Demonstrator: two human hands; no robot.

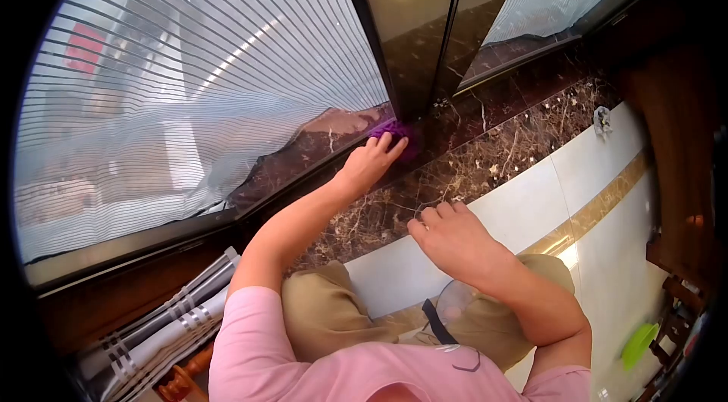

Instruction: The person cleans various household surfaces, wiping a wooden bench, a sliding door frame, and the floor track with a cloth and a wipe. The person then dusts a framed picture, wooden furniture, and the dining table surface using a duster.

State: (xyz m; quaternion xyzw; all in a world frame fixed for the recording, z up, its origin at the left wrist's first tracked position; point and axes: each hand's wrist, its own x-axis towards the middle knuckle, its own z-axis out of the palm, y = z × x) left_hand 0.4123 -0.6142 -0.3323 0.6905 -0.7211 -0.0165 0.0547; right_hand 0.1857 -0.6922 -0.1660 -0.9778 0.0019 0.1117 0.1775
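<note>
My left hand (pixel 373 163) reaches forward to the foot of the dark door frame, its fingers closed on a bunched purple cloth (pixel 402 138). The cloth is pressed against the lower corner of the frame, beside a striped glass panel (pixel 220 83). Part of the cloth lies under my fingers, out of sight. My right hand (pixel 459 243) hangs loosely bent in front of my knee, above the white floor edge. Its fingers are slightly apart, and nothing shows in them. Below runs a brown marble sill (pixel 485 155).
A second striped glass panel (pixel 546 4) stands at the upper right. On the sill's right end lies a small crumpled grey item (pixel 602 121). Rolled striped material (pixel 174 318) leans at the lower left. A bright green object (pixel 641 345) sits at the lower right by dark wooden furniture (pixel 675 303).
</note>
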